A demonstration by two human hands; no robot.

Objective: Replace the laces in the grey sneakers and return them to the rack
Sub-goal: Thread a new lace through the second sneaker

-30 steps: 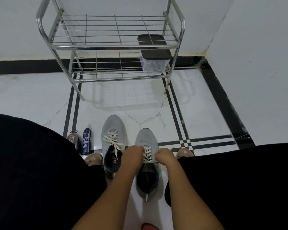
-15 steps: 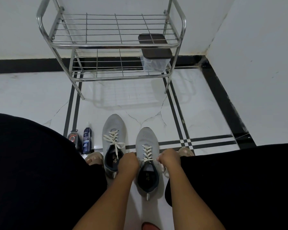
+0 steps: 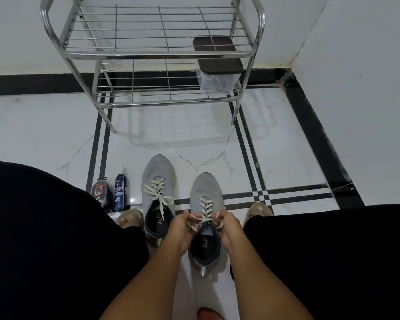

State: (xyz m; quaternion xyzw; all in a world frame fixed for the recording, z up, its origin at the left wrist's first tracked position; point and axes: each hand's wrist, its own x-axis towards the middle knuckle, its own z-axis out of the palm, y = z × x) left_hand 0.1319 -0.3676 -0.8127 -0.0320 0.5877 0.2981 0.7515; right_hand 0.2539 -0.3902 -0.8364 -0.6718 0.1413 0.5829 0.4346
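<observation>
Left hand [image 3: 183, 227] and right hand [image 3: 229, 227] each pinch a cream flat lace end [image 3: 191, 224] over the grey mesh sneaker with dark lining [image 3: 206, 218] between them, its already-laced twin sneaker [image 3: 158, 195] just left of the left hand.

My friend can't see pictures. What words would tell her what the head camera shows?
A person's left hand and right hand pinch the cream lace ends of a grey mesh sneaker on the white tiled floor. A second grey sneaker stands beside it, already laced, before a shiny metal wire rack.
</observation>
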